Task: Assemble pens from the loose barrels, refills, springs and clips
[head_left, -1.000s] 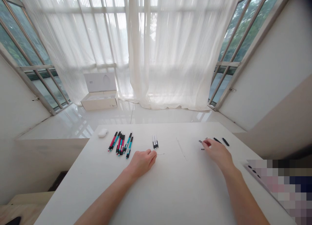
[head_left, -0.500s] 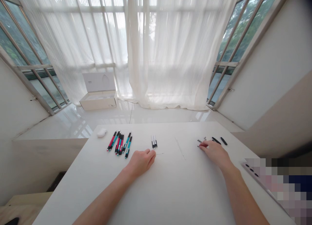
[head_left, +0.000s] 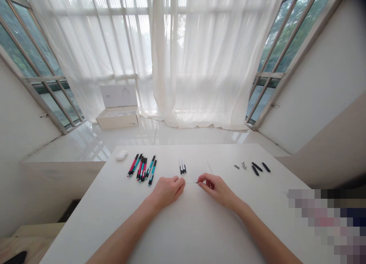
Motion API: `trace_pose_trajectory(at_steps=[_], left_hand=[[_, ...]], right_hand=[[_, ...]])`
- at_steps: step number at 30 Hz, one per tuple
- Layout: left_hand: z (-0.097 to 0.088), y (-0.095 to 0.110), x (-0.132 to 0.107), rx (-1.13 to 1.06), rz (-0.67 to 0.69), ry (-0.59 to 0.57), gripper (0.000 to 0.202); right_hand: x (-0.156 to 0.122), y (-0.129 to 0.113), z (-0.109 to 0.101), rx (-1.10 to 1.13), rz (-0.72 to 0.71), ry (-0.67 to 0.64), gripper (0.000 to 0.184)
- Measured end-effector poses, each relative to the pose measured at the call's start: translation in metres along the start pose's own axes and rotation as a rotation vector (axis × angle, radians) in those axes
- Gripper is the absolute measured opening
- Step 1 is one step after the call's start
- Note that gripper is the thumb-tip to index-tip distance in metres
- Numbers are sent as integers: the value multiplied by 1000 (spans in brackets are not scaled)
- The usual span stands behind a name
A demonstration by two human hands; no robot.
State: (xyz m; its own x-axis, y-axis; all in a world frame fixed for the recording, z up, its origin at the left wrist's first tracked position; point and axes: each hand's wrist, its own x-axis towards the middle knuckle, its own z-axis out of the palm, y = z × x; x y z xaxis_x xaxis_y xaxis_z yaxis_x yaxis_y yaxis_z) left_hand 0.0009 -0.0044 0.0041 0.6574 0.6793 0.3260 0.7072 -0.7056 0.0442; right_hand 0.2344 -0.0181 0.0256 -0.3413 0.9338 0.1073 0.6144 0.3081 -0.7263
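Observation:
My left hand (head_left: 169, 191) is closed on a thin pen refill (head_left: 190, 182), whose narrow end points right. Facing it, my right hand (head_left: 215, 187) pinches a tiny dark piece (head_left: 196, 183), perhaps a spring, at the refill's tip; whether they touch is hard to see. Just beyond my left hand lie white pen barrels (head_left: 182, 167) with black clips. Two more thin refills (head_left: 209, 167) are partly covered by my right hand. Farther right are small dark springs (head_left: 236, 166), grey cone tips (head_left: 244, 165) and three black rubber grips (head_left: 257, 166).
Several pink and teal pens (head_left: 142, 168) lie at the table's left, beside a white earbud case (head_left: 121, 155). An opened white box (head_left: 117, 117) stands on the ledge behind the white table (head_left: 183, 233). A blurred patch covers the right edge.
My right hand has moved left from the small parts to the refill tip, carrying a tiny dark piece. My left hand stays nearly in place, still holding the refill.

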Motion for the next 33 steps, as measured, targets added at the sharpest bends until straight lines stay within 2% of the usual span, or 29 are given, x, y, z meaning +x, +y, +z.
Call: trace_pose_trajectory(at_steps=[10,17,22,33], left_hand=[[0,1,0,15,30,-2,22],[-2,2,0,46,39,-10,22],[-4,7,0,30,76,-22,20],[-7,12,0,52,92,-67,20]], right_hand=[[0,2,4,44,-15,8,16],[-1,10,13,-25,-151,110,14],[-3,7,20,-59,-233,93,13],[-2,5,33,38,-145,70,18]])
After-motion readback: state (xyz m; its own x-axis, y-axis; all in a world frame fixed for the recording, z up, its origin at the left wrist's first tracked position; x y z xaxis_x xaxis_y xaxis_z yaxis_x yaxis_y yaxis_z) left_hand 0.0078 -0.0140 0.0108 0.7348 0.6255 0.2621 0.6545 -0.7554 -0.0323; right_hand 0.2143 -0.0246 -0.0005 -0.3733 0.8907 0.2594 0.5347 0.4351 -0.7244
